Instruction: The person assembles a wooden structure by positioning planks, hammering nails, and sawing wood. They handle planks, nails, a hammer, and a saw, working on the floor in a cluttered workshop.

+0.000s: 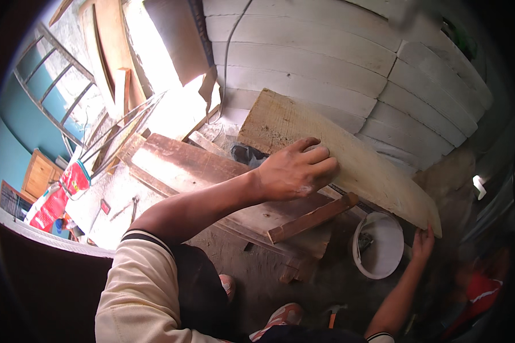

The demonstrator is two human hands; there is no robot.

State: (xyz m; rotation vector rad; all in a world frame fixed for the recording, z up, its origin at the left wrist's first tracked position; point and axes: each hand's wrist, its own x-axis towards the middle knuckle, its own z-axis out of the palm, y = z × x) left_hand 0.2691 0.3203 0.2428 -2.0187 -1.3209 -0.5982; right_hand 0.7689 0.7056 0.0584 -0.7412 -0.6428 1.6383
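Observation:
A long, pale wooden board (332, 146) slants from the middle of the view down to the right, with dust on its far left end. My left hand (298, 170) is above its near edge, fingers curled closed; what they hold, if anything, is hidden. At the board's right end, my right hand (423, 243) grips the corner. Under the left forearm lies a wide brown plank (194, 163), worn and dusty. A short wooden batten (313, 218) rests across the planks, below the left hand. Dark crumpled material (247, 154) sits beside the left wrist.
A white bucket (390, 260) with something dark inside stands near the right forearm. A hammer (333, 313) is on the floor by my shoes. Stacked white boards (303, 43) fill the back. At left are a ladder (54, 86), leaning timber and a red-and-white bag (54, 200).

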